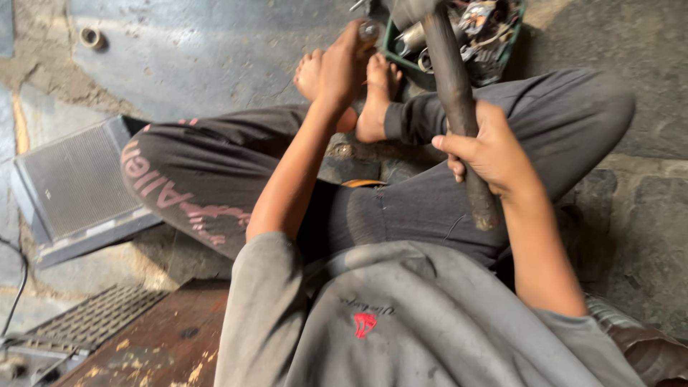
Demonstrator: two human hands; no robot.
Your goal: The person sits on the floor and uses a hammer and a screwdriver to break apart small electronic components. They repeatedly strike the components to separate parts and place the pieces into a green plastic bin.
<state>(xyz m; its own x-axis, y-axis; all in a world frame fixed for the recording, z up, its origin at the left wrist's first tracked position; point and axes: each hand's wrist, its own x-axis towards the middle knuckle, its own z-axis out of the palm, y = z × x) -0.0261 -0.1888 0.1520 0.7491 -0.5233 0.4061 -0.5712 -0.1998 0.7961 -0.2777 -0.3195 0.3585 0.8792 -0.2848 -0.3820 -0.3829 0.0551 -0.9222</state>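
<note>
The right hand (491, 154) is raised, its fingers clamped round the rough, dark wooden handle of a hammer (459, 107), whose head is cut off at the top edge. The left arm is stretched forward; the left hand (344, 68) is closed with fingers together on a small round metal part (368, 31), held above the bare feet (380, 93) on the concrete floor (215, 50). A green crate (516, 29) of metal parts lies just beyond.

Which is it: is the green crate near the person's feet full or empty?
Full, as far as shown: the green crate holds a heap of metal parts reaching its rim; its far side is cut off by the frame.
</note>
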